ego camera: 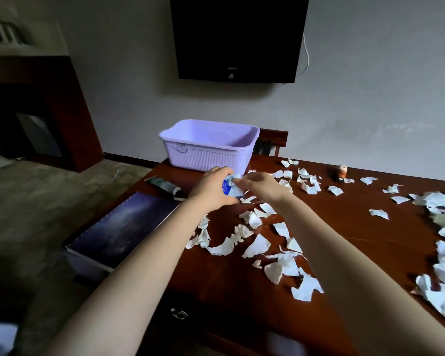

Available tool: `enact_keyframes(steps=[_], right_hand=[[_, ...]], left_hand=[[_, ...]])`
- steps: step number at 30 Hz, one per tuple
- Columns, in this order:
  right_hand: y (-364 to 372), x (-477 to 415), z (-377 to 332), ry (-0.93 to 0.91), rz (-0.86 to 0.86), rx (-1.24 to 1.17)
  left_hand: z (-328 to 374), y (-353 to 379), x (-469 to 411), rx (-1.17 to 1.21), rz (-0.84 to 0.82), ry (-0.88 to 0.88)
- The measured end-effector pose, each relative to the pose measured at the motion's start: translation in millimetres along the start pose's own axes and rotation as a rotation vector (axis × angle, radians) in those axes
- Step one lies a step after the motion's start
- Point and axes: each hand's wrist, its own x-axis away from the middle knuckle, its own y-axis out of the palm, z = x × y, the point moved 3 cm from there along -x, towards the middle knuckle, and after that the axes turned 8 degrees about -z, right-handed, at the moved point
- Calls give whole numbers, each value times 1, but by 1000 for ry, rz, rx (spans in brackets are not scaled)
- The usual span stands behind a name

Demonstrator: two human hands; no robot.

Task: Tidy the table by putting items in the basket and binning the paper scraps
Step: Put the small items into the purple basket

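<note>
Left hand grips a crumpled blue-and-white packet; right hand pinches its edge, near a lilac basket.

No legible text, television logo too small, blue print on packet blurred, basket emblem unreadable

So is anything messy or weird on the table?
Yes. Torn paper scraps are scattered all over the table, thickest toward the right. The dark notebook seems to stick out past the table's left edge, so it could slip. The left hand grips a small blue-and-white packet.
</note>
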Motion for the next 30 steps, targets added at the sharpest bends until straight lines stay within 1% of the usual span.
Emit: enact_keyframes(steps=[2,4,6,7,8,10,12,14,18,20,22,25,30], right_hand=[[3,-5,-1,-5,-9,-51],[4,-11,-1,-5,29,-54],[4,-19,1,17,105,-42],[3,-22,4,30,142,-72],[4,-26,7,42,169,-123],[5,-33,10,69,196,-236],[7,-40,10,62,197,-326],[8,-48,9,44,188,-380],[14,-61,9,51,116,-458],[16,-66,11,57,70,-504],[16,-70,13,74,49,-551],[17,-74,17,87,14,-662],[21,-73,19,91,-7,-732]], left_hand=[[-5,-1,4,10,-12,27],[-14,-3,9,63,-47,29],[-31,-8,7,148,-57,-36],[-44,-13,5,162,-32,-89],[-58,-19,0,148,5,-147],[-92,-31,-10,46,51,-264],[-124,-39,-21,-72,26,-346],[-150,-39,-32,-142,-31,-392],[-175,-31,-52,-211,-198,-401],[-182,-29,-59,-298,-282,-386],[-187,-24,-62,-370,-329,-369],[-190,-20,-66,-410,-283,-346],[-178,-30,-64,-536,-167,-316]])
